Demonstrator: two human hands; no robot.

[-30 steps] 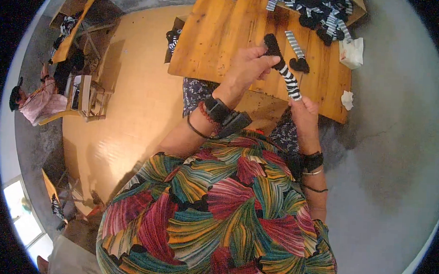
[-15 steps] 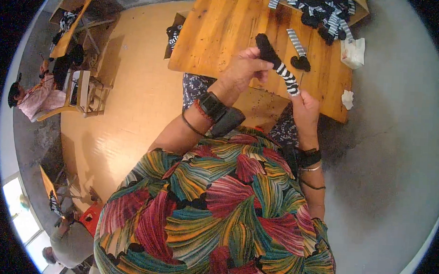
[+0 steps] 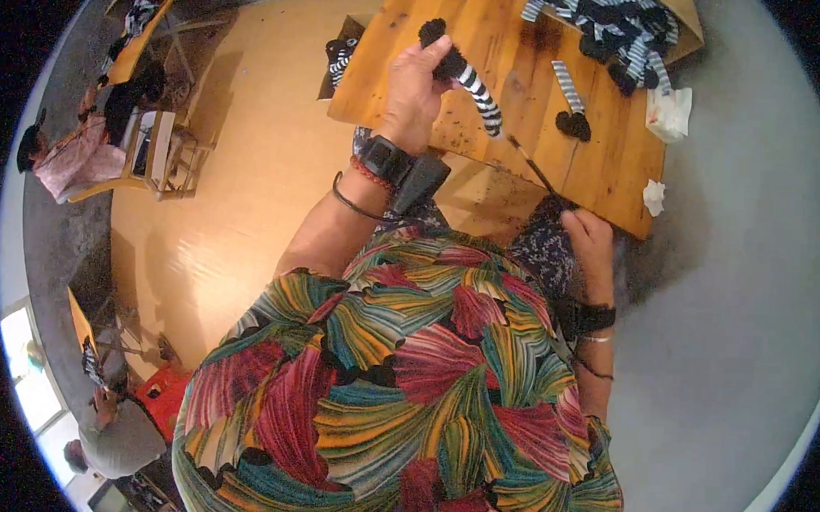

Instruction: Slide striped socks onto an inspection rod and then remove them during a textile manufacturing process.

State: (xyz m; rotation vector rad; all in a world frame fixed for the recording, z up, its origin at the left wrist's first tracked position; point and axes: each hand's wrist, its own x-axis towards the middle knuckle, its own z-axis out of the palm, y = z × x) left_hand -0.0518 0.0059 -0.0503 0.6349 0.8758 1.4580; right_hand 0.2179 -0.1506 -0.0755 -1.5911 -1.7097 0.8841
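In the head view, the left hand (image 3: 414,86) was clamped on a knitted piece (image 3: 479,94), thumb and fingers closed around its black end, above the table (image 3: 504,34) near the near left corner. The piece's black-and-white striped part slanted down to the right, its tip over the surface close to the near edge. The right hand (image 3: 591,237) was closed on a thin dark stick (image 3: 538,170), just off the near edge toward the near right corner; the stick pointed up and left, its pale end just beside the striped tip. Whether they touched, I could not tell.

Another knitted piece (image 3: 568,85), grey-and-white with a black end, lay on the surface between the hands and the right edge. A pile of striped pieces (image 3: 616,33) sat toward the far right corner. A white packet (image 3: 670,116) stood at the right edge, with crumpled white paper (image 3: 654,199) nearer the near right corner.
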